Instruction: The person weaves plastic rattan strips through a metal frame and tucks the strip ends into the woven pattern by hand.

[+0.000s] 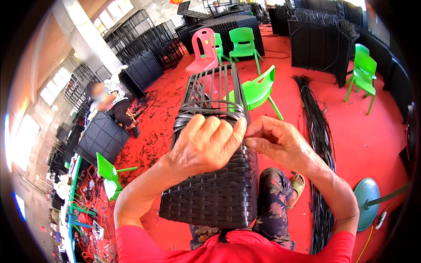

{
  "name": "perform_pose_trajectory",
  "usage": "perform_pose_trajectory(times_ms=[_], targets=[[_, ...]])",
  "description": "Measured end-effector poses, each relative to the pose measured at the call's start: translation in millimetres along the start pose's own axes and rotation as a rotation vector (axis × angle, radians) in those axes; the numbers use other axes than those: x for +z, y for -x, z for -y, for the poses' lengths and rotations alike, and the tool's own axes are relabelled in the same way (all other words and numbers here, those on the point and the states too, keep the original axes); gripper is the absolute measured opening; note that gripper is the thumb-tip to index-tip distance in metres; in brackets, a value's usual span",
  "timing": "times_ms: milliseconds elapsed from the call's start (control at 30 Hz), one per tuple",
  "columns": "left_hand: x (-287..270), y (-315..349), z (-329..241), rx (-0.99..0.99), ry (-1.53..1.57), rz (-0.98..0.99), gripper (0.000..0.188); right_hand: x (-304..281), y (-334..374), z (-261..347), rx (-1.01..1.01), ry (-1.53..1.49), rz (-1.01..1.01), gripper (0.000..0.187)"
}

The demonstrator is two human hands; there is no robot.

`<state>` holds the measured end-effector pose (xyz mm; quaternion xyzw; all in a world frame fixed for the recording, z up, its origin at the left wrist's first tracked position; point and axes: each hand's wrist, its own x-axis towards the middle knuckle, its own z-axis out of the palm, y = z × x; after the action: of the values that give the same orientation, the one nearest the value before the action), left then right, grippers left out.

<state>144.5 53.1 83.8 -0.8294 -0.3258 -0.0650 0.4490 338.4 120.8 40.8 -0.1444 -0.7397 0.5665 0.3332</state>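
A black woven piece (210, 193) stands in front of me, close to my lap. Its near part is covered in tight weave, while bare black bars (221, 85) show at its far end. Loose loops of a flat black weaving strip (208, 107) wrap around the bars just beyond my hands. My left hand (204, 142) is closed in a fist over the top of the piece, on the strip. At the right edge, the thumb and forefinger of my right hand (283, 142) are pinched together beside the left hand's fingers. What lies inside the pinch is hidden.
A green chair (258, 90) stands just past the piece, with a pink chair (205, 50) behind it. A long bundle of black strips (318, 136) lies on the red floor to my right. At left, another person (112, 96) sits by a dark woven panel (103, 136).
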Motion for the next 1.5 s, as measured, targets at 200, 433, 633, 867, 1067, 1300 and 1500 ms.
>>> perform_pose_trajectory(times_ms=[200, 433, 633, 867, 1067, 1300, 1500], targets=[[28.3, 34.3, 17.0, -0.459, 0.589, 0.073, 0.016, -16.0, 0.0, -6.9, 0.071, 0.348, -0.115, 0.012], [50.0, 35.5, 7.7, -0.367, 0.693, 0.167, 0.014, -13.6, -12.6, 11.7, 0.149, 0.517, -0.056, 0.011], [57.9, 36.0, 4.3, -0.343, 0.743, 0.261, 0.018, 2.5, -29.2, -1.5, 0.168, 0.568, -0.075, 0.013], [72.3, 47.8, 4.4, -0.605, 1.079, 0.004, 0.01, 8.4, -22.6, -15.8, -0.103, 0.752, -0.14, 0.011], [41.8, 65.2, 19.3, -0.779, 1.244, -0.084, 0.008, 31.9, -43.8, 3.5, -0.195, 0.884, -0.137, 0.012], [37.8, 91.2, 18.7, -0.789, 1.271, -0.007, 0.011, 33.4, -63.5, 1.9, 0.305, 0.488, 0.164, 0.024], [49.4, 88.4, 12.0, -0.578, 0.793, 0.102, 0.019, 30.0, -62.3, -12.7, 0.196, 0.511, 0.111, 0.019]])
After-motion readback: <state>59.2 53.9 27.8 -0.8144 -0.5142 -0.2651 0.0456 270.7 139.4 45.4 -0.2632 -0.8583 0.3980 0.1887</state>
